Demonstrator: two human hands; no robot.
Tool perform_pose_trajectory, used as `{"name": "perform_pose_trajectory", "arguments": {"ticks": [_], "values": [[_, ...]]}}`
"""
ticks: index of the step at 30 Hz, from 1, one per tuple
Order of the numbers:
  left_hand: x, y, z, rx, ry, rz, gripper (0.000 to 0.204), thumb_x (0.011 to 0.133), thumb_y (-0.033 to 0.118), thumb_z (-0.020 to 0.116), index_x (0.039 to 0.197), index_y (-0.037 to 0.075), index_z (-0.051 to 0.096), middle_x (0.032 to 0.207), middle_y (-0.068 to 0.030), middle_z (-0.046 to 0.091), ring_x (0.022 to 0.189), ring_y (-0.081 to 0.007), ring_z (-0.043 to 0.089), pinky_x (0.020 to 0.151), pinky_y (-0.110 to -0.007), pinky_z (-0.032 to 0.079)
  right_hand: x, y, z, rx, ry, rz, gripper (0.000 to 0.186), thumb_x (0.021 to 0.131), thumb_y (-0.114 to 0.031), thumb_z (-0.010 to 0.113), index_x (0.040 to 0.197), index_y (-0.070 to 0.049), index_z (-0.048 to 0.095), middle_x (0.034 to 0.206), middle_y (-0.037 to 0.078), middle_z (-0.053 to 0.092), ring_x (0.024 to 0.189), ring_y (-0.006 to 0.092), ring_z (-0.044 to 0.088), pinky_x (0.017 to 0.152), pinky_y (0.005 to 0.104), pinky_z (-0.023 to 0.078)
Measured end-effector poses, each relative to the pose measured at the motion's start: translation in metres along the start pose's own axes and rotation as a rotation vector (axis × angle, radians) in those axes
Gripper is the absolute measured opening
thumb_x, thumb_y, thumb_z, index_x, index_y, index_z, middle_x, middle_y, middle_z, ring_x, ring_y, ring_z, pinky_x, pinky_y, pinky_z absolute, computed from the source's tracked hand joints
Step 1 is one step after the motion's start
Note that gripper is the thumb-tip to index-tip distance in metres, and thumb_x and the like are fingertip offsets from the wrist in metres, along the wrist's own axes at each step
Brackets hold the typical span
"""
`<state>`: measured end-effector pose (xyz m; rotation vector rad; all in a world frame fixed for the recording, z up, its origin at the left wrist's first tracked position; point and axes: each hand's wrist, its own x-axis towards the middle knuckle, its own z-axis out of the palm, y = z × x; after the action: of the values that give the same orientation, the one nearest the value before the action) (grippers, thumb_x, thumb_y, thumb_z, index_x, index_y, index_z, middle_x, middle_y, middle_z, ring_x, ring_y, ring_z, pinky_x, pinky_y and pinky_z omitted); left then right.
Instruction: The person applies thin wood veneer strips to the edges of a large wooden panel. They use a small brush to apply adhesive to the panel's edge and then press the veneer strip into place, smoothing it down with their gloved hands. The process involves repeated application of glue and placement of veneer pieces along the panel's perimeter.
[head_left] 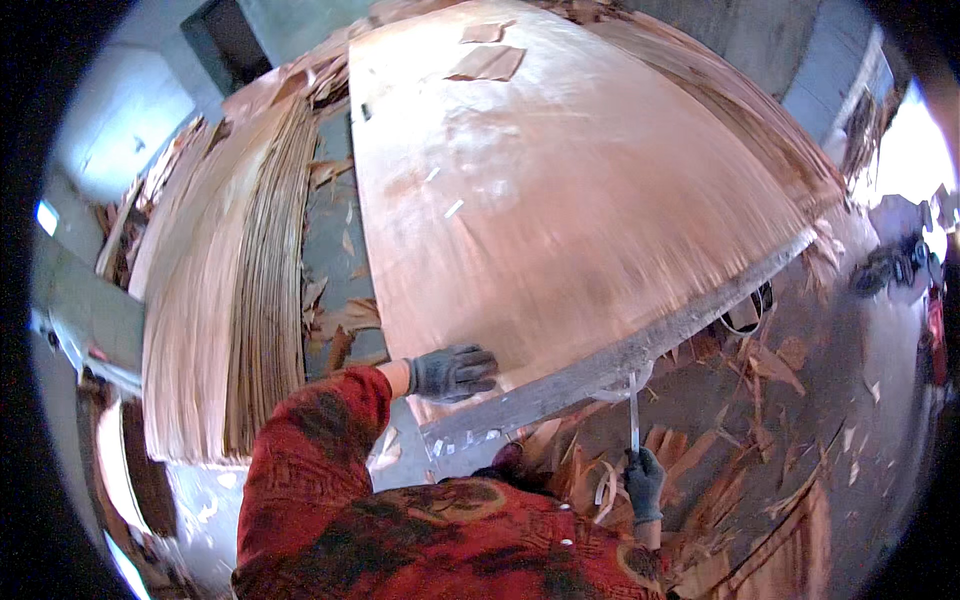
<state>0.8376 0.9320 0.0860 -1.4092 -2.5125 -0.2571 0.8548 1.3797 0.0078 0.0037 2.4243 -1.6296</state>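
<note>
A large pale wood veneer sheet (570, 200) lies on a bench with a grey, battered front edge (730, 290). My left hand (452, 374), in a grey glove, rests flat on the sheet near its front left corner, fingers stretched out. My right hand (644, 485), also gloved, is below the front edge, closed round a long, thin, pale strip (634, 410) that rises to that edge; whether it is a blade or tape I cannot tell. Two small veneer pieces (485, 63) lie at the sheet's far end.
Tall stacks of veneer (200, 290) stand at the left, and more veneer (700, 90) lies behind the sheet at the back right. Broken scraps (775, 365) litter the floor around the bench. A dark machine or vehicle (885, 270) stands at the far right by a bright opening.
</note>
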Motion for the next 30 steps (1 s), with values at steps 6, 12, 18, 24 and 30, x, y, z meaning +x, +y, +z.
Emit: {"name": "perform_pose_trajectory", "arguments": {"ticks": [6, 12, 18, 24, 30], "values": [[0.146, 0.043, 0.018, -0.311, 0.266, -0.121, 0.109, 0.066, 0.031, 0.072, 0.144, 0.002, 0.003, 0.138, -0.014, 0.041, 0.128, -0.0483, 0.03, 0.106, -0.054, 0.023, -0.03, -0.145, -0.043, -0.425, -0.129, -0.3, 0.011, 0.085, -0.015, 0.062, 0.089, -0.005, 0.065, 0.073, 0.017, 0.061, 0.061, 0.0299, 0.061, 0.057, 0.0354, 0.048], [0.278, 0.058, 0.076, -0.56, 0.061, 0.004, 0.075, 0.075, 0.027, 0.067, 0.137, 0.005, 0.031, 0.129, -0.0161, 0.048, 0.122, -0.0424, 0.038, 0.099, -0.044, 0.037, -0.022, -0.182, -0.145, -0.107, 0.031, -0.215, 0.014, 0.079, 0.0, 0.06, 0.092, -0.002, 0.067, 0.064, 0.007, 0.061, 0.055, 0.011, 0.052, 0.054, 0.0273, 0.046], [0.313, 0.039, 0.104, -0.987, -0.118, -0.311, 0.021, 0.081, 0.018, 0.063, 0.101, 0.01, 0.066, 0.087, -0.0163, 0.064, 0.075, -0.0315, 0.062, 0.065, -0.037, 0.048, 0.001, -0.087, -0.313, -0.791, 0.657, 0.011, 0.017, 0.084, -0.007, 0.051, 0.096, -0.004, 0.062, 0.066, -0.001, 0.056, 0.058, 0.0104, 0.054, 0.051, 0.0234, 0.042], [0.417, 0.03, 0.136, -0.547, -0.286, -0.25, 0.022, 0.084, 0.029, 0.056, 0.079, 0.011, 0.067, 0.068, -0.0173, 0.06, 0.062, -0.035, 0.06, 0.056, -0.044, 0.045, 0.128, -0.044, -0.251, -0.798, -0.239, -0.25, 0.012, 0.081, -0.012, 0.053, 0.088, -0.009, 0.064, 0.071, 0.01, 0.062, 0.063, 0.0254, 0.059, 0.055, 0.037, 0.044], [0.449, 0.001, 0.145, -0.561, -0.432, -0.38, 0.025, 0.084, 0.031, 0.058, 0.08, 0.007, 0.065, 0.07, -0.0179, 0.061, 0.061, -0.0359, 0.06, 0.055, -0.043, 0.045, 0.191, -0.001, -0.222, -0.271, -0.315, -0.287, 0.013, 0.082, -0.013, 0.056, 0.091, -0.009, 0.064, 0.078, 0.013, 0.064, 0.067, 0.0312, 0.061, 0.06, 0.0394, 0.047]]}}
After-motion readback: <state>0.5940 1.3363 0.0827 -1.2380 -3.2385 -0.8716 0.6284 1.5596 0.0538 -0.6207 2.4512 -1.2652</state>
